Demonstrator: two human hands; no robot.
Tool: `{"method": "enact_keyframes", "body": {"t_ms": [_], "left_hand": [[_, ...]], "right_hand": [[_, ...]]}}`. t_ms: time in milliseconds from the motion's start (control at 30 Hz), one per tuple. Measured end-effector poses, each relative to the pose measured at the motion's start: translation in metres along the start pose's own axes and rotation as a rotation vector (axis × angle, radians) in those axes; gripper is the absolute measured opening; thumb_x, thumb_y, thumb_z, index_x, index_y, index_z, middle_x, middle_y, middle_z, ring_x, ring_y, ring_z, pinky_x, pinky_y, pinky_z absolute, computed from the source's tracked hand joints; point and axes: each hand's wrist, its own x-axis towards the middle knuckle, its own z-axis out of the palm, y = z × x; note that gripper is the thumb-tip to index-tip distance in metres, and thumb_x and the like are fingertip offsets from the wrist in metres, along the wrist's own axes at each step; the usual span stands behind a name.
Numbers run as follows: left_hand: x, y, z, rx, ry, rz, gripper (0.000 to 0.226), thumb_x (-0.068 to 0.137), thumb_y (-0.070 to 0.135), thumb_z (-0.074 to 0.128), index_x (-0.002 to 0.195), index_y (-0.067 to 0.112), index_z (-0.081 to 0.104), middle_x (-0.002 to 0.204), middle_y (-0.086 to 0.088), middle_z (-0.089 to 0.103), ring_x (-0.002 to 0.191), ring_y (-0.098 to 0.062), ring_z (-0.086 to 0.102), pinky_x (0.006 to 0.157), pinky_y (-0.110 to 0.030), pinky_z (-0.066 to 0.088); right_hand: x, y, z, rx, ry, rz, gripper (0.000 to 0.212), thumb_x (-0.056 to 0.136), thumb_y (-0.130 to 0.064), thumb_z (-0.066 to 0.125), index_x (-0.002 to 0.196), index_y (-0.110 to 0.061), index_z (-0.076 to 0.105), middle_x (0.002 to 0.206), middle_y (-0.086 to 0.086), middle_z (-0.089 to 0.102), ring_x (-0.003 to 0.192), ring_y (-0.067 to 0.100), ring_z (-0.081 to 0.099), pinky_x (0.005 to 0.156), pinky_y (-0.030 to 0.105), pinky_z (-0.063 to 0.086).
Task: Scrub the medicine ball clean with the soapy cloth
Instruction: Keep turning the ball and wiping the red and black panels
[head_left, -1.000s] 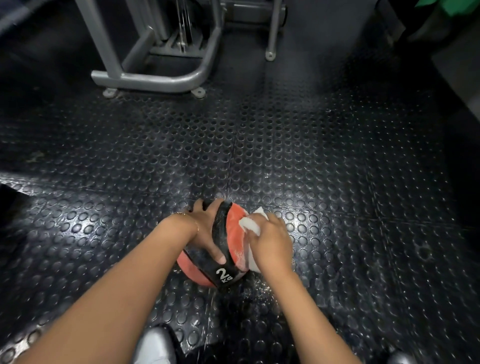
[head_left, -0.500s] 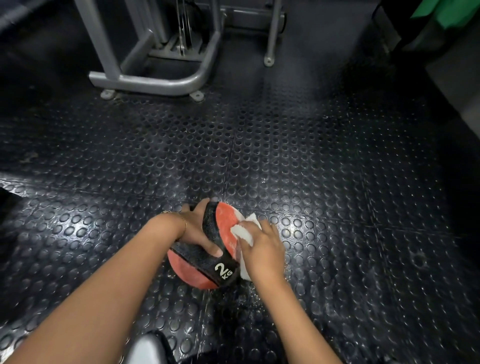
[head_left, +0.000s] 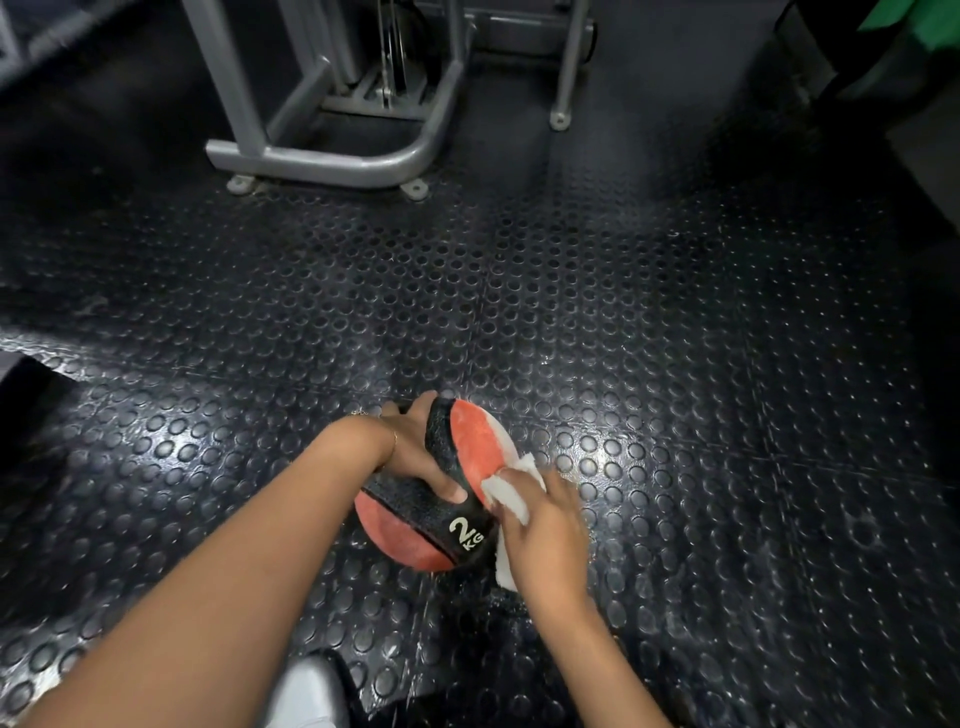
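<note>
A red and black medicine ball (head_left: 470, 449) marked "2 KG" rests on the studded rubber floor in front of me. My left hand (head_left: 421, 457) grips the ball's left and top side, thumb across a black band. My right hand (head_left: 548, 530) presses a white cloth (head_left: 506, 491) flat against the ball's right side; the cloth wraps down under the palm and shows again below the ball. White soapy film covers the ball's far right edge.
Black studded rubber floor (head_left: 675, 415), wet and shiny around the ball. A grey metal gym machine frame (head_left: 332, 161) stands at the far centre-left. A dark bin with green material (head_left: 893, 47) is at the far right. A grey shoe tip (head_left: 306, 691) shows at the bottom.
My right hand with the cloth has slid down the ball's right side, baring more of the red panel. The ball and left hand stay roughly in place; the view shifted slightly.
</note>
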Motion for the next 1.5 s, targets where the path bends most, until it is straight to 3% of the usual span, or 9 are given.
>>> {"method": "enact_keyframes", "body": {"t_ms": [167, 633, 800, 933, 1033, 1167, 1300, 1367, 1500], "left_hand": [[-0.002, 0.008, 0.0, 0.011, 0.019, -0.027, 0.137, 0.055, 0.06, 0.08, 0.145, 0.036, -0.02, 0.155, -0.011, 0.001, 0.14, -0.037, 0.017, 0.109, -0.051, 0.031], [-0.004, 0.003, -0.002, -0.029, 0.027, -0.033, 0.137, 0.052, 0.063, 0.08, 0.145, 0.038, -0.018, 0.157, -0.008, -0.001, 0.141, -0.035, 0.013, 0.099, -0.053, 0.042], [-0.005, 0.003, -0.002, -0.027, 0.028, -0.02, 0.134, 0.054, 0.061, 0.08, 0.146, 0.037, -0.015, 0.156, -0.008, 0.004, 0.141, -0.033, 0.013, 0.101, -0.052, 0.04], [-0.006, 0.002, 0.0, 0.032, 0.015, -0.011, 0.139, 0.05, 0.063, 0.081, 0.144, 0.039, -0.018, 0.153, -0.012, 0.006, 0.141, -0.034, 0.016, 0.111, -0.049, 0.028], [-0.01, 0.0, 0.005, 0.053, 0.002, 0.03, 0.141, 0.051, 0.055, 0.085, 0.142, 0.041, -0.023, 0.154, -0.011, -0.004, 0.141, -0.036, 0.014, 0.113, -0.049, 0.026], [-0.012, 0.002, 0.005, 0.145, -0.033, 0.062, 0.143, 0.054, 0.044, 0.088, 0.141, 0.04, -0.026, 0.155, -0.007, -0.02, 0.143, -0.036, 0.009, 0.112, -0.049, 0.027], [-0.014, 0.012, 0.004, 0.149, -0.067, 0.026, 0.141, 0.058, 0.049, 0.084, 0.138, 0.039, -0.032, 0.15, -0.007, -0.034, 0.144, -0.035, 0.0, 0.113, -0.047, 0.028], [-0.019, 0.016, 0.007, 0.156, -0.051, 0.01, 0.141, 0.06, 0.045, 0.084, 0.138, 0.038, -0.033, 0.15, -0.009, -0.034, 0.144, -0.036, 0.004, 0.111, -0.048, 0.029], [-0.023, 0.017, 0.011, 0.225, -0.034, 0.031, 0.137, 0.062, 0.042, 0.084, 0.142, 0.036, -0.028, 0.153, -0.008, -0.028, 0.143, -0.037, 0.007, 0.111, -0.048, 0.029]], "right_hand": [[0.024, -0.007, 0.002, -0.021, 0.025, -0.045, 0.034, 0.084, -0.019, 0.061, 0.117, -0.026, 0.061, 0.116, -0.002, 0.052, 0.11, 0.019, 0.042, 0.083, 0.029, 0.035], [0.015, 0.004, 0.012, -0.009, 0.124, -0.122, 0.035, 0.071, -0.007, 0.071, 0.104, -0.02, 0.068, 0.099, 0.003, 0.06, 0.092, 0.025, 0.052, 0.071, 0.03, 0.04], [0.007, 0.018, 0.013, 0.039, 0.1, 0.0, 0.032, 0.08, -0.011, 0.066, 0.11, -0.021, 0.066, 0.11, 0.003, 0.057, 0.105, 0.025, 0.048, 0.078, 0.028, 0.038], [0.029, 0.002, 0.008, 0.031, 0.036, -0.007, 0.03, 0.085, -0.023, 0.059, 0.115, -0.027, 0.062, 0.114, -0.004, 0.053, 0.109, 0.019, 0.042, 0.085, 0.03, 0.037], [0.043, -0.004, 0.0, 0.021, -0.01, 0.038, 0.026, 0.088, -0.025, 0.055, 0.112, -0.029, 0.062, 0.11, -0.004, 0.053, 0.108, 0.018, 0.043, 0.074, 0.026, 0.032], [0.023, -0.002, -0.005, -0.006, -0.046, -0.048, 0.03, 0.085, -0.022, 0.059, 0.113, -0.03, 0.062, 0.119, -0.002, 0.054, 0.113, 0.022, 0.044, 0.088, 0.031, 0.037], [-0.005, 0.002, 0.002, -0.088, 0.013, -0.155, 0.038, 0.059, -0.015, 0.077, 0.094, -0.03, 0.069, 0.091, -0.004, 0.062, 0.085, 0.021, 0.057, 0.065, 0.029, 0.046], [-0.011, 0.001, 0.007, -0.1, 0.033, -0.171, 0.038, 0.058, -0.015, 0.077, 0.092, -0.03, 0.068, 0.087, -0.005, 0.06, 0.082, 0.02, 0.055, 0.063, 0.028, 0.047], [-0.006, 0.0, 0.002, -0.045, 0.013, -0.07, 0.035, 0.075, -0.018, 0.069, 0.108, -0.027, 0.065, 0.106, -0.002, 0.058, 0.103, 0.022, 0.051, 0.079, 0.031, 0.043]]}}
